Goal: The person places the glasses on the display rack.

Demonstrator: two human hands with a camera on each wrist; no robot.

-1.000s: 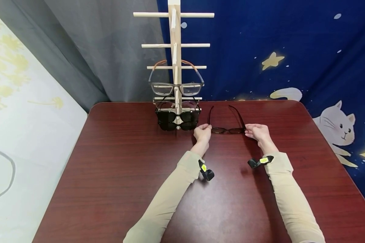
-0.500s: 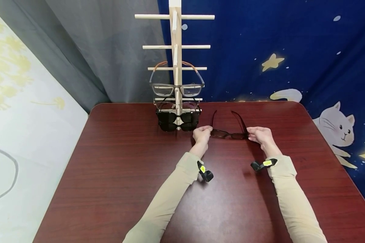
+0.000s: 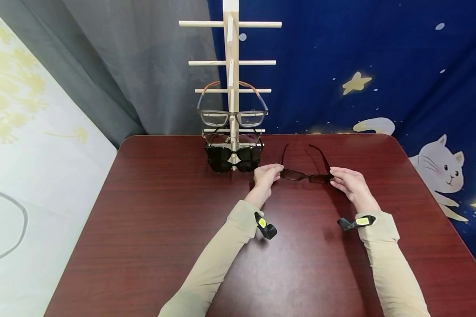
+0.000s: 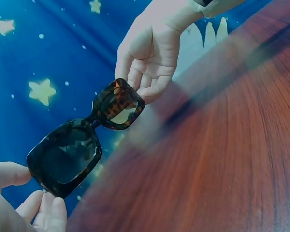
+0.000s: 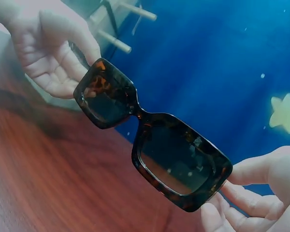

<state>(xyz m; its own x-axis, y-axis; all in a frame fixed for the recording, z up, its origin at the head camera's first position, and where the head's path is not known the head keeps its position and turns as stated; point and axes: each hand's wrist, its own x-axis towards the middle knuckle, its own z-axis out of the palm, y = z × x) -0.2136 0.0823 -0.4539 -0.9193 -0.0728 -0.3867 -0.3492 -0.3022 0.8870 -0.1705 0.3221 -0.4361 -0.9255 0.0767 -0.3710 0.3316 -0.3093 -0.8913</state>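
A pair of tortoiseshell sunglasses (image 3: 295, 175) with dark rectangular lenses is held up by both hands, its temples unfolded and pointing away toward the back of the table. My left hand (image 3: 266, 177) pinches the left outer corner of the frame between thumb and fingers. At the opposite corner, my right hand (image 3: 350, 184) grips the hinge area the same way. Mottled brown shows on the sunglasses (image 5: 157, 135) in the right wrist view, where both hands appear at the two ends. In the left wrist view, the left fingers (image 4: 50, 210) sit under the near corner.
A wooden eyewear rack (image 3: 232, 48) with crossbars stands at the back, left of the held pair. It bears grey-framed eyeglasses (image 3: 232, 115), with thin-rimmed glasses and black sunglasses (image 3: 234, 154) below. The reddish table (image 3: 162, 211) meets a blue curtain (image 3: 309, 57) behind.
Both hands have shifted right with the sunglasses and spread slightly apart. The front of the sunglasses has come a little nearer and turned to show more of the lenses.
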